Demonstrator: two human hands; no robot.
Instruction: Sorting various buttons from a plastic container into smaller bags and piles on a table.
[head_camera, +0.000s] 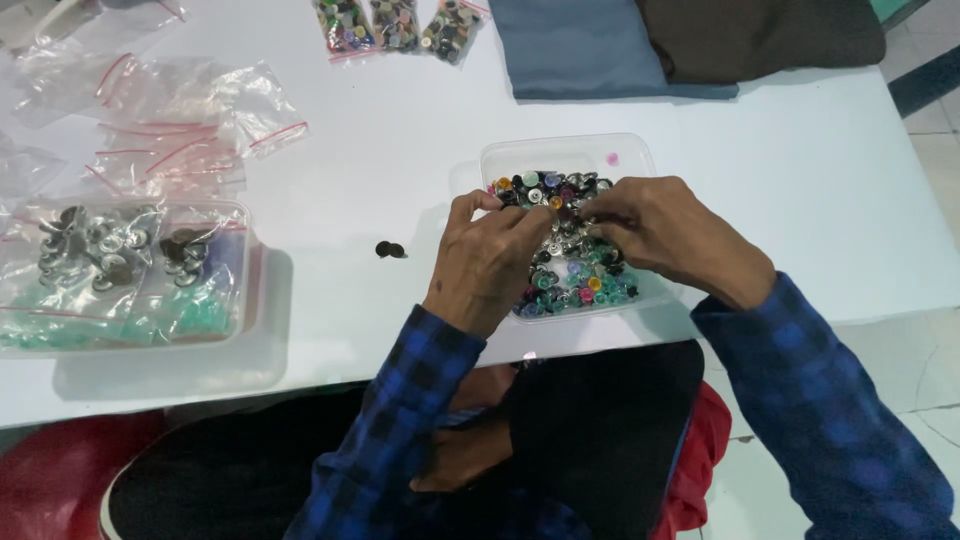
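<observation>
Both: left hand (487, 262), right hand (655, 228) (fingertips meeting) over button tray (640, 160).

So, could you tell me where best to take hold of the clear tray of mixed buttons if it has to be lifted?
Probably by the two short side walls of the clear tray, coming from left and right with both hands. It lies flat and open-topped, full of loose buttons, so a level two-sided hold should avoid spilling. The left hand and right hand are over its middle now.
</observation>
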